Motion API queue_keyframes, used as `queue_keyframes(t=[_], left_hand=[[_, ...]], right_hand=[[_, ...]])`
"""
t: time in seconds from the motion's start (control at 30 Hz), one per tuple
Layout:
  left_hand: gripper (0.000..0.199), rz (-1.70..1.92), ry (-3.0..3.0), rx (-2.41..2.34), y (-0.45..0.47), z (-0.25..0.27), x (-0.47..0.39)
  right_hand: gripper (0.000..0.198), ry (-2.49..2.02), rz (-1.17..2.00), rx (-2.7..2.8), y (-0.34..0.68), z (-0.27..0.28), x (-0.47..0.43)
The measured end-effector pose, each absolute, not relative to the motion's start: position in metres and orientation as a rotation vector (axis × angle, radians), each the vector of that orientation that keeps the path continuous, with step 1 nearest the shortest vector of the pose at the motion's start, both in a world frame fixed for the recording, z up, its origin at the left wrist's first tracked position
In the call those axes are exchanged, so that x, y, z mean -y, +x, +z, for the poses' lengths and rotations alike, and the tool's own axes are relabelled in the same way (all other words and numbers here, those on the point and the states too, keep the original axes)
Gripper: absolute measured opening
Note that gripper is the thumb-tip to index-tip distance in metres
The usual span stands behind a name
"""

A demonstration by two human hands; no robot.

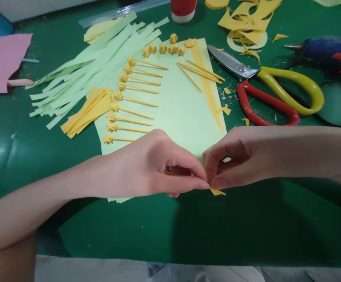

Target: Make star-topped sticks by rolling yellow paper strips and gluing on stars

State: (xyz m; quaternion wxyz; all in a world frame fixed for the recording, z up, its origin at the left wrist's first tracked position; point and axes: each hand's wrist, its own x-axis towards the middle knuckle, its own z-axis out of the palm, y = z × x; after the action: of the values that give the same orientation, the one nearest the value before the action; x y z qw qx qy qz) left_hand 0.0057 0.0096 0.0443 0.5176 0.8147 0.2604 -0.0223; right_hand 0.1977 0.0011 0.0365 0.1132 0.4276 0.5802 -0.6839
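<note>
I watch both hands meet over the near edge of the pale green sheet, which lies on the green tabletop (246, 239); that sheet (184, 105) is my landmark. The left hand (158, 168) pinches a small yellow paper piece (218, 192) between thumb and finger, and the right hand (240, 158) pinches at the same spot, its fingertips touching the left's. The piece's pointed end pokes out just beyond the sheet's near edge; the rest I can't make out behind the fingers.

Along the sheet's left side I count nine yellow-headed sticks (138, 99) in a row. At its far edge sit six small folded yellow knobs (163, 48), and nearer its far right corner lie some bare yellow sticks (199, 72). Left of the sheet, touching it, I see a fan of yellow strips (85, 111), with pale green strips (100, 66) heaped beyond. Right of the sheet lie scissors (254, 73) with one yellow and one red handle, blades parted only slightly if at all.
</note>
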Motion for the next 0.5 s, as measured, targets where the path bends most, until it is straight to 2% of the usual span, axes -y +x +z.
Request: queue_keyframes(t=[0.33,0.5], left_hand=[[0.019,-0.013,1.895,-0.646,0.0060,0.0411,-0.0089],[0.018,-0.034,1.851,-0.679,0.0069,0.0417,-0.0090]], right_hand=[[0.014,1.349,-2.042,-1.760,0.1959,0.0298,0.0047],[0.011,1.386,-2.066,-1.709,0.1944,0.0304,0.0064]])
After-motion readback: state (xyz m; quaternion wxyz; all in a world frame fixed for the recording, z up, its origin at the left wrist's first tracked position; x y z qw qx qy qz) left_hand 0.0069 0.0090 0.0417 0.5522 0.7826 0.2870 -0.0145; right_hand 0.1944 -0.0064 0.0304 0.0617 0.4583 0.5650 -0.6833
